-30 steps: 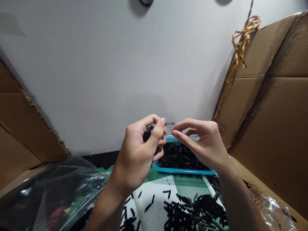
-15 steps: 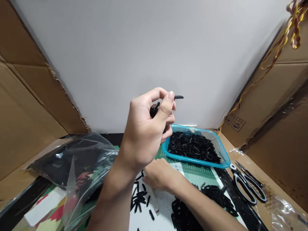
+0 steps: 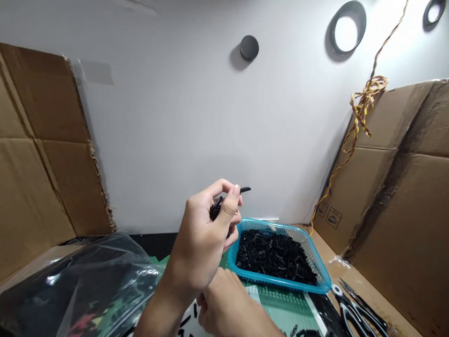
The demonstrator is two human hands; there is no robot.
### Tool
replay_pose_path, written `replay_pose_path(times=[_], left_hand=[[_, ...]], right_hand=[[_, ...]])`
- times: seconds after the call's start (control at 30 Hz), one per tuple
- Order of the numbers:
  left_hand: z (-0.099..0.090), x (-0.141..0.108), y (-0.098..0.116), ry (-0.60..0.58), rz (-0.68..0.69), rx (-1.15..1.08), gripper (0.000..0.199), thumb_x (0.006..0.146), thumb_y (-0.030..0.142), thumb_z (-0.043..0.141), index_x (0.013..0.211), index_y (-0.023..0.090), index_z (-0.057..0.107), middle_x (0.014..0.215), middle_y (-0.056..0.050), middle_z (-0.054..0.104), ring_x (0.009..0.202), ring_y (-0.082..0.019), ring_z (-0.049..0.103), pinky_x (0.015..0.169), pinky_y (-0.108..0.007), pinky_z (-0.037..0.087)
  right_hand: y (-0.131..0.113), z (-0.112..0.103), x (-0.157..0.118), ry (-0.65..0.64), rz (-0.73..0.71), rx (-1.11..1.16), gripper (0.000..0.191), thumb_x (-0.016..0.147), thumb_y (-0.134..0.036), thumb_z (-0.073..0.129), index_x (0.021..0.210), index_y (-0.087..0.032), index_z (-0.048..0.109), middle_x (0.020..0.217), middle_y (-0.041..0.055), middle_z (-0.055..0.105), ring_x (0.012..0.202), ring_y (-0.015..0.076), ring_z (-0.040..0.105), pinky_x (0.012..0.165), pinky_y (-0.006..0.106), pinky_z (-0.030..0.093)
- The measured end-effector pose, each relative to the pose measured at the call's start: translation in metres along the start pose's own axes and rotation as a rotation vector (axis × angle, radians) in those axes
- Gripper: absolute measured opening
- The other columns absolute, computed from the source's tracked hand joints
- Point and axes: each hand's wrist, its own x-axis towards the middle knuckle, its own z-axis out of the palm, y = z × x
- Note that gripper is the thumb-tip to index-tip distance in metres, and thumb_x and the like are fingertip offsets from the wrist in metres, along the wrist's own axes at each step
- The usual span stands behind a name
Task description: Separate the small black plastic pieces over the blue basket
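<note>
Black strip [image 3: 246, 189], slim, short, smooth-edged, slightly tilted

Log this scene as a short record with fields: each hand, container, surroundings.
Left hand: pinches one slim black piece between thumb and forefinger; more black pieces sit in the palm
Right hand: low, partly hidden behind the left wrist; whether it holds anything cannot be told
Container: blue basket, with many black pieces inside
Right of basket: scissors
Left side: clear plastic bag
Upper right: bundled yellow-brown wire by a cardboard panel
</note>
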Motion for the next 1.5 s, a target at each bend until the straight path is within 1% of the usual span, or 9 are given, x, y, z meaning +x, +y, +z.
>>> replay_pose_path(times=[0.13,0.23,0.3,0.5,0.7,1.07,1.33,1.43,1.5], left_hand=[[-0.003,0.0,-0.001,-0.003,-0.026,-0.033,0.041,0.103,0.055,0.063,0.082,0.022,0.055,0.061,0.01,0.029,0.04,-0.004,0.031,0.035,-0.015,0.023],[-0.003,0.0,-0.001,-0.005,-0.017,-0.039,0.043,0.103,0.055,0.063,0.078,0.02,0.054,0.062,0.009,0.028,0.04,-0.003,0.031,0.035,-0.014,0.024],[-0.002,0.001,0.0,-0.012,-0.017,-0.033,0.045,0.103,0.055,0.063,0.077,0.02,0.054,0.062,0.009,0.028,0.04,-0.003,0.033,0.035,-0.014,0.024],[0.003,-0.002,0.002,-0.061,-0.013,-0.019,0.043,0.103,0.055,0.064,0.079,0.02,0.057,0.065,0.008,0.032,0.044,-0.004,0.034,0.037,-0.015,0.026],[0.012,-0.004,0.0,-0.159,-0.055,-0.03,0.041,0.103,0.055,0.064,0.082,0.02,0.057,0.068,0.007,0.032,0.053,-0.006,0.03,0.041,-0.016,0.028],[0.017,-0.007,-0.001,-0.242,-0.089,0.038,0.041,0.103,0.055,0.063,0.083,0.019,0.06,0.067,0.006,0.04,0.054,-0.006,0.035,0.042,-0.015,0.033],[0.014,-0.004,-0.003,-0.199,-0.126,-0.001,0.043,0.1,0.054,0.069,0.078,0.019,0.057,0.065,0.007,0.037,0.05,-0.005,0.03,0.039,-0.014,0.028],[0.013,-0.004,-0.004,-0.194,-0.127,-0.003,0.043,0.099,0.055,0.069,0.078,0.019,0.058,0.064,0.007,0.037,0.049,-0.005,0.03,0.039,-0.014,0.028],[0.013,-0.002,-0.003,-0.19,-0.126,0.007,0.042,0.099,0.054,0.069,0.078,0.019,0.059,0.064,0.007,0.037,0.049,-0.005,0.031,0.039,-0.013,0.029]], right_hand=[[0.027,-0.068,-0.012,0.089,-0.148,0.315,0.005,0.083,-0.018,0.075,0.082,-0.017,0.08,0.071,0.0027,0.077,0.063,0.0175,0.07,0.057,0.026,0.052],[0.056,-0.119,-0.038,0.258,-0.242,0.55,0.028,0.094,-0.045,0.073,0.097,-0.019,0.083,0.081,0.0053,0.079,0.065,0.018,0.072,0.059,0.03,0.059],[0.071,-0.142,-0.056,0.42,-0.29,0.657,0.036,0.089,-0.056,0.079,0.103,-0.022,0.082,0.082,0.0053,0.078,0.065,0.0187,0.071,0.057,0.031,0.059],[0.064,-0.161,-0.074,1.006,-0.367,0.625,0.017,0.075,-0.018,0.097,0.083,-0.026,0.084,0.068,-0.0033,0.067,0.053,0.0102,0.054,0.046,0.023,0.041],[0.033,-0.16,-0.08,1.229,-0.498,0.497,0.01,0.097,-0.024,0.08,0.102,-0.026,0.089,0.069,0.0011,0.07,0.06,0.0147,0.06,0.051,0.029,0.044],[0.005,-0.153,-0.081,1.102,-0.514,0.744,0.009,0.103,-0.017,0.07,0.108,-0.025,0.072,0.073,-0.0001,0.079,0.063,0.0142,0.071,0.055,0.025,0.054],[0.007,-0.157,-0.076,1.108,-0.379,0.532,0.013,0.097,-0.015,0.077,0.106,-0.024,0.077,0.075,-0.003,0.077,0.065,0.0111,0.07,0.059,0.023,0.056],[0.007,-0.159,-0.076,1.116,-0.367,0.478,0.008,0.094,-0.017,0.081,0.099,-0.024,0.081,0.089,0.0001,0.079,0.067,0.0119,0.07,0.057,0.025,0.057],[0.007,-0.159,-0.078,1.048,-0.392,0.511,0.005,0.096,-0.02,0.079,0.098,-0.024,0.082,0.107,0.004,0.081,0.081,0.0164,0.077,0.068,0.031,0.064]])
